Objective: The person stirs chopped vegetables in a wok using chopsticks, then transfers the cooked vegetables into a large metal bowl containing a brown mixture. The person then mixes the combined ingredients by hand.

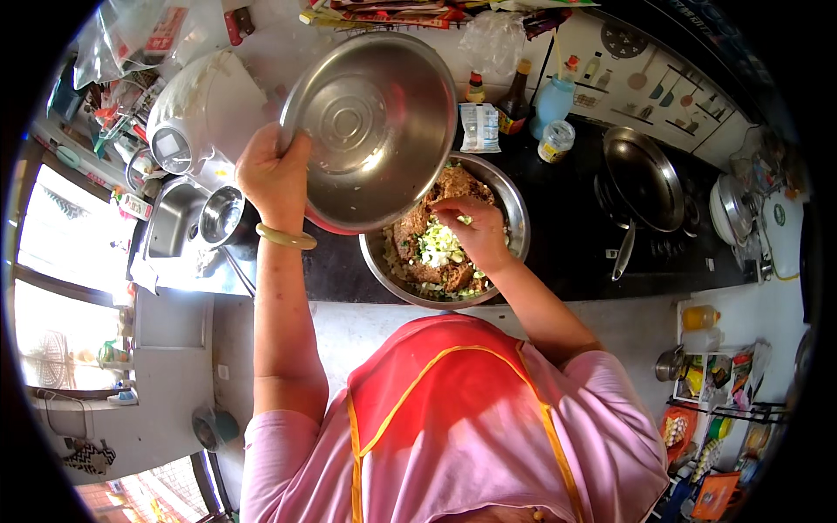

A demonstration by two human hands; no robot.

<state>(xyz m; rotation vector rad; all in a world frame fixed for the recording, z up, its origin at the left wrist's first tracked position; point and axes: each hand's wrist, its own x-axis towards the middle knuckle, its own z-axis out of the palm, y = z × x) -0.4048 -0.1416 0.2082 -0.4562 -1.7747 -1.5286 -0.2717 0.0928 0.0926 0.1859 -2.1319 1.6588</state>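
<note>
My left hand point(269, 171) grips the rim of a wide stainless steel basin point(399, 124), thumb on the inside. The basin is tilted up so its inner side faces me, and a few small pale bits cling near its lower edge. Below it, partly covered, a second steel bowl point(520, 225) rests on the counter with brown minced filling point(409, 229) in it. Chopped pale green vegetable, which looks like scallion or leek point(439, 247), is heaped on the filling. Over this heap hovers my right hand point(476, 230), fingers bent together; whether they pinch anything is hidden.
On the black countertop point(562, 261), a frying pan point(644, 180) sits at right on the stove. Behind the bowls stand a dark sauce bottle point(516, 91), a glass jar point(556, 141) and a white packet point(480, 127). A sink point(171, 219) with a small steel bowl point(222, 214) lies left.
</note>
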